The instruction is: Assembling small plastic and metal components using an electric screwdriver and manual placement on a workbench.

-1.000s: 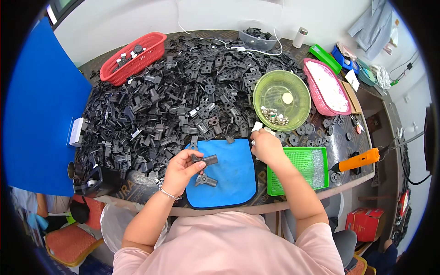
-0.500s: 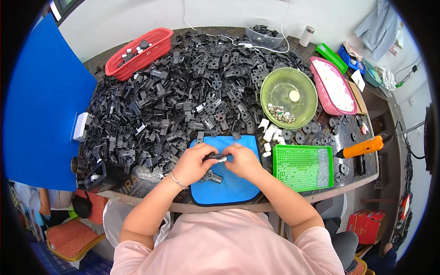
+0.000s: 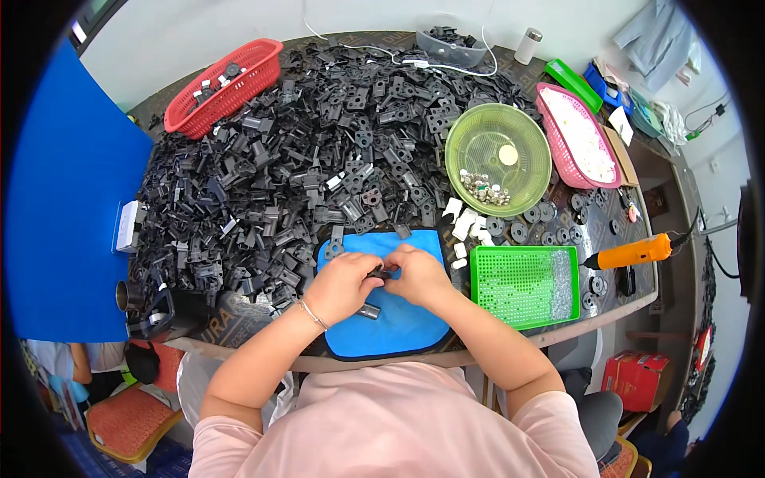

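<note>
Over the blue mat (image 3: 390,334), both hands meet around a small black plastic part (image 3: 382,274). My left hand (image 3: 344,285) is closed on one side of it, with fingers and thumb pinching. My right hand (image 3: 419,275) pinches it from the other side. Fingers cover most of the part, so its full shape is hidden. Another black plastic fitting (image 3: 368,311) lies on the mat, partly under my left hand. One more black bracket (image 3: 335,239) rests at the mat's upper left edge.
A large heap of black plastic parts (image 3: 279,175) spreads beyond the mat. To the right are a green tray (image 3: 476,299), an orange electric screwdriver (image 3: 633,253), white pieces (image 3: 462,225), black discs (image 3: 519,233), an olive basket (image 3: 458,151) and a pink basket (image 3: 607,187). A red basket (image 3: 227,102) stands back left.
The white piece seen between my fingers before is now out of sight. My hands stay together, with the right fingers shifted over the black part. The whole view has moved slightly.
</note>
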Tool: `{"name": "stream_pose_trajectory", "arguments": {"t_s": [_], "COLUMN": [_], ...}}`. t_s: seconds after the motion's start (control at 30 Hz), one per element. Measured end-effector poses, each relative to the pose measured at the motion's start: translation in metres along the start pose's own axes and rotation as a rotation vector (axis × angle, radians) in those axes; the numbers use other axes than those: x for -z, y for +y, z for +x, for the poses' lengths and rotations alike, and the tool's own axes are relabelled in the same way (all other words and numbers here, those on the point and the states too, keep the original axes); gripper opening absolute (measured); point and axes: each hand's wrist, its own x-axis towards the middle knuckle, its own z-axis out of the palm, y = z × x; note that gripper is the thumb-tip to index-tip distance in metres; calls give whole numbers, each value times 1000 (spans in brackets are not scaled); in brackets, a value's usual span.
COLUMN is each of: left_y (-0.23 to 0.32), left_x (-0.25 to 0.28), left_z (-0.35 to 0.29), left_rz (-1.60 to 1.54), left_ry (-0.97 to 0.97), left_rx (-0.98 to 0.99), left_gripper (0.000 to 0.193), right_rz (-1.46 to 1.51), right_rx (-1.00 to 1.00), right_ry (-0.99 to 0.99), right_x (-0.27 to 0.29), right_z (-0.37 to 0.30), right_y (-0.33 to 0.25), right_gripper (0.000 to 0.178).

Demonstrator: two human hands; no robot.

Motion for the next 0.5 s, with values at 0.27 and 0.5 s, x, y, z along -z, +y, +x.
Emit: {"name": "stream_pose_trajectory", "arguments": {"t_s": [0.27,0.5], "left_y": [32,1], "left_x": [-16,-14], "left_z": [12,12], "left_rz": [401,256], "left_ry": [-120,-124], "left_rx": [49,2], "left_gripper": [12,15], "right_rz": [-97,-68], "right_rx": [22,85], "right_ry": [9,-63], "right_x": [-6,8], "right_z": [2,-20], "right_y": [5,-9], "right_gripper": [22,30]}}
